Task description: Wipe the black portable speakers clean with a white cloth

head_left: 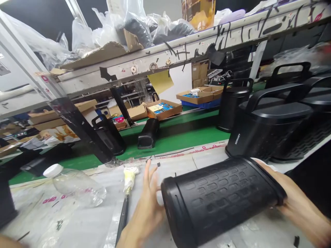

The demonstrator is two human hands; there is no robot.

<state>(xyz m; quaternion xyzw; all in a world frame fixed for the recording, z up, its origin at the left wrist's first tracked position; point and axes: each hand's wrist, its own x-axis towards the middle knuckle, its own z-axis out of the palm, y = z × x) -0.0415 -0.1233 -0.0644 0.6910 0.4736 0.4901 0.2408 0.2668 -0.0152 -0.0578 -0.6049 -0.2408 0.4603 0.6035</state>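
The black casing (222, 196) lies sideways over the pale bench top (74, 224), the right hand (293, 198) curled round its right end, the left hand (148, 203) loosely open beside the other, contact unclear. It looks stiff, fairly heavy and perhaps slippery, best cradled at both ends; beyond, a similar handled unit (108, 136) stands on the green belt (191, 129).

A clear bottle (80, 186) with a white cap (53, 170) lies on the bench (77, 227). Plastic bags (136, 24) crowd the shelf (143, 64). A cardboard tray (168, 114) beside the green strip (186, 128) holds blue parts (163, 106).
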